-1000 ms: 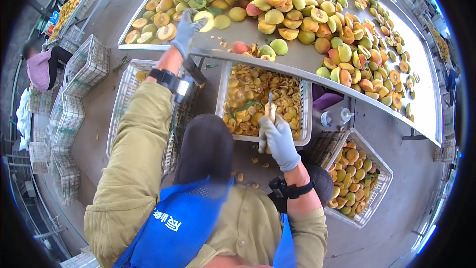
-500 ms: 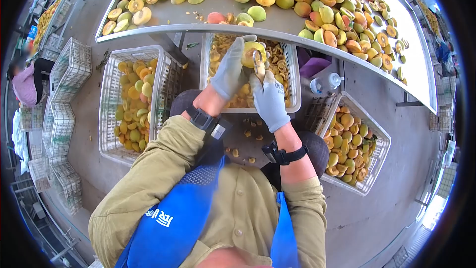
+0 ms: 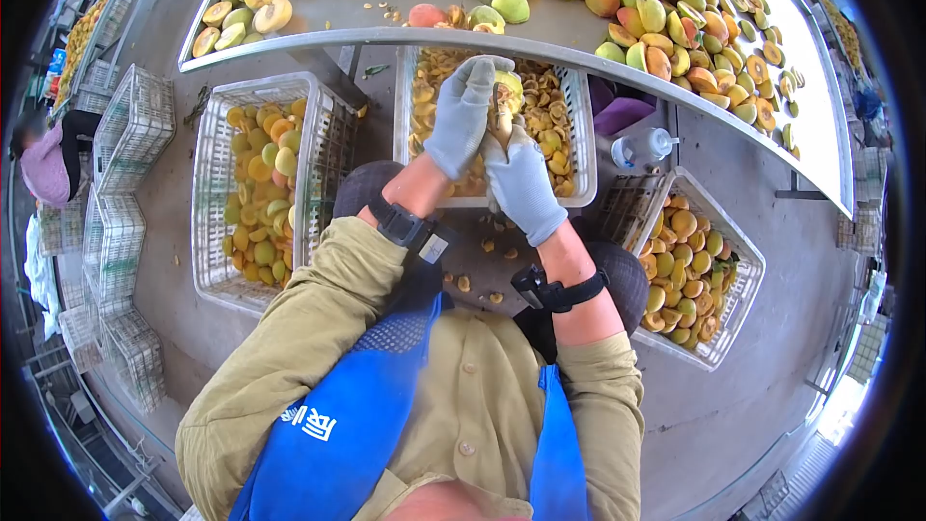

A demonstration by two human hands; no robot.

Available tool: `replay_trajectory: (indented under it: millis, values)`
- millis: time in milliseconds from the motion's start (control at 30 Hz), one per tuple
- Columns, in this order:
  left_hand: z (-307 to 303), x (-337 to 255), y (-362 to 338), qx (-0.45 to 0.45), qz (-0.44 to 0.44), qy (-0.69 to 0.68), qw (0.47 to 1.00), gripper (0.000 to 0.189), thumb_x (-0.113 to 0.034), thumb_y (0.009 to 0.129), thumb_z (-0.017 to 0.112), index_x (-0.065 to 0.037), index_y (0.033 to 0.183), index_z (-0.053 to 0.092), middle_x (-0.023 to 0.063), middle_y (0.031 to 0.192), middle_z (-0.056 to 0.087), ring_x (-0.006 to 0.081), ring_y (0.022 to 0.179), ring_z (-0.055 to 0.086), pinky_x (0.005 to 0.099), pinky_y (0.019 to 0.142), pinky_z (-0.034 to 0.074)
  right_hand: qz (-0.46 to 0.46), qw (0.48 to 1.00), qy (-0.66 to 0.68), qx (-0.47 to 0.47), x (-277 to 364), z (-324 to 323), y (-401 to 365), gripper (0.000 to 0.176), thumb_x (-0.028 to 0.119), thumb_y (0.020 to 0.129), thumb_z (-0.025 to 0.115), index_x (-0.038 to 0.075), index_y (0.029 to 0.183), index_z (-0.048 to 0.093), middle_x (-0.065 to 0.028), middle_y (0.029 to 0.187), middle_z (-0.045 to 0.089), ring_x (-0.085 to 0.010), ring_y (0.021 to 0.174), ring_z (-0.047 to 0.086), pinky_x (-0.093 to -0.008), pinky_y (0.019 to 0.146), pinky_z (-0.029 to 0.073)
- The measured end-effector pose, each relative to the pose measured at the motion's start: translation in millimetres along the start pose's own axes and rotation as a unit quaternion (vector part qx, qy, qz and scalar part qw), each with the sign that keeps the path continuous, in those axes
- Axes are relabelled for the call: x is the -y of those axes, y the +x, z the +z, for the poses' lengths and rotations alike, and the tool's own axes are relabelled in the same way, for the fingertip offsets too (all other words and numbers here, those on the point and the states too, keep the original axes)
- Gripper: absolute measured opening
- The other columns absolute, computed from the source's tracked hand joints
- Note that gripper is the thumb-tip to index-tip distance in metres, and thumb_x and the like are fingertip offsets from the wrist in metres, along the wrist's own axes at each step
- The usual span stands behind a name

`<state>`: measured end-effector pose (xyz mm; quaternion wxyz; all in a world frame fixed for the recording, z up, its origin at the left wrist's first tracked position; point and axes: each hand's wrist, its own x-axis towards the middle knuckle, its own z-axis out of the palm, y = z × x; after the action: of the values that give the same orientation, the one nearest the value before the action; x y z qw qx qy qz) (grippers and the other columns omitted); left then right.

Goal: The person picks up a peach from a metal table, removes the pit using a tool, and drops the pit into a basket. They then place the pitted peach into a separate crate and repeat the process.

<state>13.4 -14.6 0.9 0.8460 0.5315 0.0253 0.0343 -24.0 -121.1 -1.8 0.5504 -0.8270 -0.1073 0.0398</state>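
Observation:
My left hand [image 3: 461, 116], in a pale glove, is closed around a yellow-green peach half [image 3: 509, 89] above the middle crate. In my gloved right hand [image 3: 526, 183] is a pitting tool [image 3: 502, 121] with a pale handle. Its metal end is against the peach half, partly hidden by my left fingers and the fruit. Beneath both hands, the middle crate [image 3: 584, 140] contains many cut yellow fruit pieces.
A metal table [image 3: 318, 19] with whole and halved peaches stands ahead. Crates of peaches sit on the left [image 3: 204, 193] and right [image 3: 738, 314]. A clear plastic bottle [image 3: 641, 148] stands near the right crate. A person [image 3: 53, 159] is at far left.
The tool's metal loop showed across the cut face before; now it appears narrower against the fruit, which has turned. My right hand has shifted slightly lower. The whole view has shifted a little.

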Motion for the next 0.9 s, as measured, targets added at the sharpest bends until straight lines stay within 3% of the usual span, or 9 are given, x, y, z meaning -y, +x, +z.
replay_trajectory:
  millis: [100, 233, 333, 433, 533, 633, 767, 833, 900]
  values:
    - [-7.3, -5.5, 2.8, 0.036, -0.004, 0.031, 0.999, 0.043, -0.043, 0.092, 0.049, -0.003, 0.107, 0.057, 0.0053, 0.090, 0.062, 0.0129, 0.074, 0.060, 0.0256, 0.068, 0.051, 0.240, 0.922, 0.256, 0.161, 44.2, -26.2, -2.5, 0.020, 0.023, 0.094, 0.045, 0.004, 0.088, 0.047, -0.0034, 0.057, 0.050, -0.0104, 0.034, 0.044, -0.0239, 0.031, 0.034]
    - [-3.3, -10.7, -2.0, 0.057, -0.042, 0.049, 0.996, 0.044, -0.045, 0.091, 0.050, -0.004, 0.105, 0.058, 0.0049, 0.087, 0.062, 0.0132, 0.073, 0.060, 0.0250, 0.064, 0.051, 0.296, 0.833, 0.423, 0.197, 37.0, -30.8, -10.9, 0.023, 0.028, 0.096, 0.045, 0.007, 0.090, 0.049, 0.0040, 0.054, 0.039, -0.0060, 0.036, 0.033, -0.0211, 0.031, 0.028]
    - [4.6, -19.6, -7.1, 0.086, -0.074, -0.004, 0.994, 0.044, -0.045, 0.091, 0.050, -0.004, 0.107, 0.057, 0.0053, 0.087, 0.062, 0.0138, 0.072, 0.061, 0.0256, 0.064, 0.051, 0.273, 0.669, 0.632, 0.280, 14.0, -34.4, -15.4, 0.028, 0.033, 0.095, 0.046, 0.007, 0.094, 0.053, 0.0060, 0.055, 0.034, -0.0044, 0.037, 0.028, -0.0199, 0.032, 0.025]
    - [6.7, -8.8, -8.3, 0.076, -0.119, -0.089, 0.986, 0.043, -0.044, 0.093, 0.047, -0.006, 0.113, 0.051, 0.0060, 0.090, 0.061, 0.0146, 0.076, 0.061, 0.0266, 0.065, 0.052, 0.254, 0.633, 0.672, 0.289, 5.1, -33.6, -15.7, 0.032, 0.036, 0.095, 0.045, 0.006, 0.097, 0.055, 0.0054, 0.056, 0.035, -0.0043, 0.038, 0.028, -0.0198, 0.032, 0.025]
    - [-4.4, -1.3, -1.3, 0.005, -0.058, -0.214, 0.975, 0.041, -0.040, 0.094, 0.047, -0.002, 0.107, 0.054, 0.0093, 0.092, 0.062, 0.0183, 0.077, 0.061, 0.0316, 0.074, 0.052, 0.250, 0.704, 0.615, 0.253, 19.7, -44.1, -26.3, 0.031, 0.035, 0.096, 0.045, 0.006, 0.095, 0.054, 0.0053, 0.055, 0.033, -0.0041, 0.037, 0.027, -0.0200, 0.032, 0.024]
    - [-10.5, -7.9, 4.7, 0.000, -0.004, -0.067, 0.998, 0.038, -0.039, 0.094, 0.047, -0.003, 0.104, 0.055, 0.0087, 0.091, 0.061, 0.0197, 0.079, 0.062, 0.0355, 0.075, 0.054, 0.283, 0.748, 0.561, 0.215, 18.9, -49.9, -26.7, 0.026, 0.030, 0.095, 0.048, 0.005, 0.090, 0.052, 0.0043, 0.056, 0.034, -0.0055, 0.039, 0.030, -0.0211, 0.034, 0.025]
    - [-39.0, -14.9, 5.1, 0.002, -0.034, -0.120, 0.992, 0.035, -0.037, 0.091, 0.054, -0.004, 0.100, 0.058, 0.0062, 0.087, 0.061, 0.0166, 0.070, 0.062, 0.0310, 0.057, 0.054, 0.255, 0.772, 0.546, 0.201, 20.7, -54.9, -30.1, 0.024, 0.028, 0.096, 0.045, 0.007, 0.089, 0.054, 0.0051, 0.055, 0.033, -0.0056, 0.037, 0.027, -0.0221, 0.034, 0.022]
    - [-60.7, -34.6, -7.6, -0.020, -0.052, -0.113, 0.992, 0.030, -0.030, 0.093, 0.051, -0.005, 0.109, 0.054, 0.0054, 0.091, 0.060, 0.0138, 0.077, 0.061, 0.0285, 0.063, 0.053, 0.299, 0.836, 0.445, 0.121, 7.9, -46.8, -27.8, 0.030, 0.035, 0.094, 0.048, 0.006, 0.089, 0.052, 0.0034, 0.056, 0.037, -0.0074, 0.039, 0.031, -0.0233, 0.035, 0.026]
    - [-87.8, -73.7, -23.3, -0.078, 0.019, -0.020, 0.997, 0.021, -0.017, 0.090, 0.054, -0.003, 0.104, 0.058, 0.0076, 0.089, 0.062, 0.0158, 0.078, 0.062, 0.0293, 0.067, 0.053, 0.296, 0.863, 0.393, 0.113, 6.9, -41.0, -26.9, 0.030, 0.035, 0.094, 0.049, 0.005, 0.090, 0.050, 0.0022, 0.056, 0.038, -0.0085, 0.040, 0.035, -0.0240, 0.035, 0.030]
